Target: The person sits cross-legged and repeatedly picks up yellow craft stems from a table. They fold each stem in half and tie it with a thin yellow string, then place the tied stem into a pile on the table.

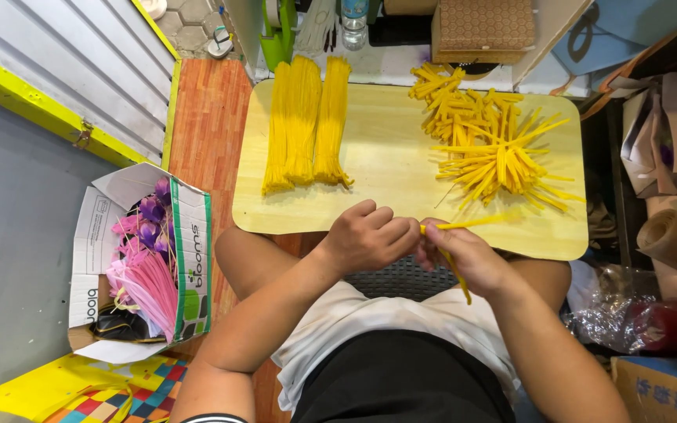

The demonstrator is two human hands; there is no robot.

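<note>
A pale wooden lap table with rounded corners point(385, 168) carries three long bundles of fine yellow strips point(305, 121) lying side by side with their long axes running away from the person, and to the right a loose, uncounted heap of short yellow paper strips point(489, 137) pointing every way. Over its near edge, the left hand point(370, 235) is curled closed against the right hand point(464, 254). Together their pinched fingers grip two thin yellow strips point(472, 223), one pointing right along the table edge, the other slanting down toward the lap.
</note>
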